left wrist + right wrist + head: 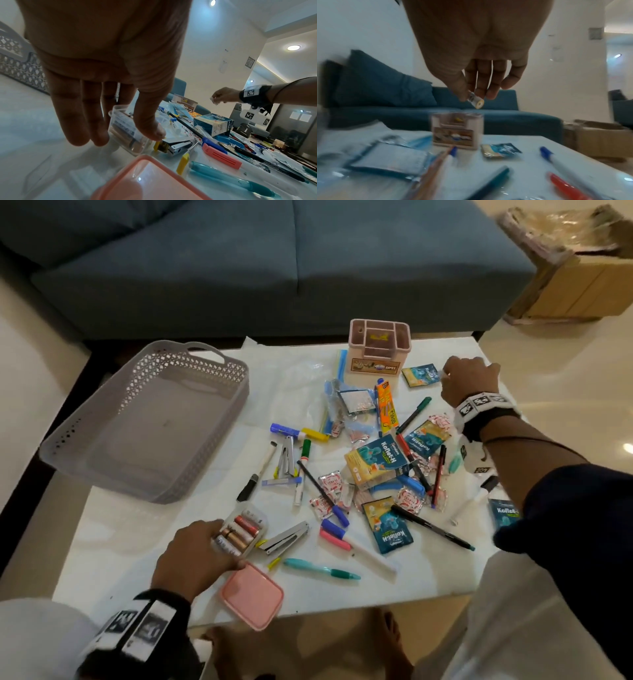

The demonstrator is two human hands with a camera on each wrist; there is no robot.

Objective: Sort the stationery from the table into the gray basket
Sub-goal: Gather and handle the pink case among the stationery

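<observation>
The gray basket [239,393] stands empty at the table's left, its lattice wall [18,67] behind my left hand. A heap of pens, markers, sachets and a Koflet-H box [376,462] covers the table's middle and right. My left hand [224,546] [126,136] pinches a clear plastic case of small cylinders [241,530] [126,129] between thumb and fingers, near the front edge. My right hand [447,376] [473,98] is raised right of the pink desk organizer [378,347] [457,129]. It pinches a small clear roll with a yellow core [476,102].
A pink lid [251,595] [154,180] lies at the front edge beside my left hand. A steel stapler [286,537] [178,145] and a teal pen [322,569] lie close by. A blue sofa [274,268] is behind the table, a cardboard box [582,278] at the far right.
</observation>
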